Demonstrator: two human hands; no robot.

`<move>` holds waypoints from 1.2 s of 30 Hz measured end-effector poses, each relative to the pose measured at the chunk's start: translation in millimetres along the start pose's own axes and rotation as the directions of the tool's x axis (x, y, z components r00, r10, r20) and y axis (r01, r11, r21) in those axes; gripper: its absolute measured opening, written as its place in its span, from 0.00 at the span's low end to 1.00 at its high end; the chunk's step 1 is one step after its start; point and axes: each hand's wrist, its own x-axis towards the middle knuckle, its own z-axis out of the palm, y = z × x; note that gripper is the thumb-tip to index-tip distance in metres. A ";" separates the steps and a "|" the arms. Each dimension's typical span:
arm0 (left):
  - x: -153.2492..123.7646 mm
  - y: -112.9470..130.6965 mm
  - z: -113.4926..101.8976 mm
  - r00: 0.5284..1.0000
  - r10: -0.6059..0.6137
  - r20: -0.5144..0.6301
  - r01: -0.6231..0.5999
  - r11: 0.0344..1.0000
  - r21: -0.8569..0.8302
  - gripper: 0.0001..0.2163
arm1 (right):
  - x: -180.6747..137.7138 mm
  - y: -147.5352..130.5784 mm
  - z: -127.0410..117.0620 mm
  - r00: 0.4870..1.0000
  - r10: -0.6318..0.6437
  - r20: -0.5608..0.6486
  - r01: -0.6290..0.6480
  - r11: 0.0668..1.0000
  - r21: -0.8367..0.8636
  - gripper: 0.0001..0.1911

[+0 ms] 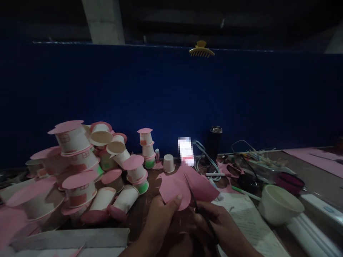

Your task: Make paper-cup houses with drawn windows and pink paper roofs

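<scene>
A sheet of pink paper (pixel 173 184) is pinched in my left hand (pixel 163 214), thumb on top, at its lower left edge. My right hand (pixel 214 223) grips a pair of dark scissors (pixel 205 216), whose blades reach up into the paper. To the right of the blades a pink flap (pixel 205 184) spreads away, while a rounded edge shows on the left part. Beyond the paper stands a small white paper cup (pixel 168 163). The scissors' handles are partly hidden by my fingers.
Paper cups with pink discs (pixel 80 185) are piled on the left, beside a small stack (pixel 147 148). A lit phone (pixel 186 151), black flask (pixel 214 142), cables, pink scraps (pixel 229 169), computer mouse (pixel 248 182) and cream bowl (pixel 280 205) lie behind and right. Printed sheets (pixel 242 217) are near my right hand.
</scene>
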 end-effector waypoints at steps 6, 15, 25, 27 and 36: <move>1.2 -1.7 0.4 0.999 -0.011 -0.030 0.012 1.000 0.021 0.14 | -1.0 -0.9 1.2 0.999 0.012 -0.031 -0.013 0.999 -0.035 0.19; 0.1 -1.2 -1.4 1.000 0.021 0.000 -0.021 1.000 0.015 0.13 | 0.9 0.2 0.5 1.000 0.005 -0.021 -0.007 0.998 -0.059 0.20; -3.3 4.1 1.3 1.000 0.015 0.003 -0.015 1.000 -0.018 0.11 | 1.2 -2.0 0.3 1.000 0.011 -0.021 -0.012 0.998 -0.060 0.23; -3.0 4.7 1.3 1.000 0.030 -0.004 -0.030 1.000 -0.002 0.11 | 1.0 -1.2 -0.2 1.000 0.013 -0.022 -0.014 0.998 -0.061 0.24; 0.0 -0.8 -1.7 1.000 0.007 -0.002 -0.007 0.998 0.063 0.15 | 1.1 1.5 -1.3 1.000 0.011 0.018 -0.011 1.000 -0.009 0.21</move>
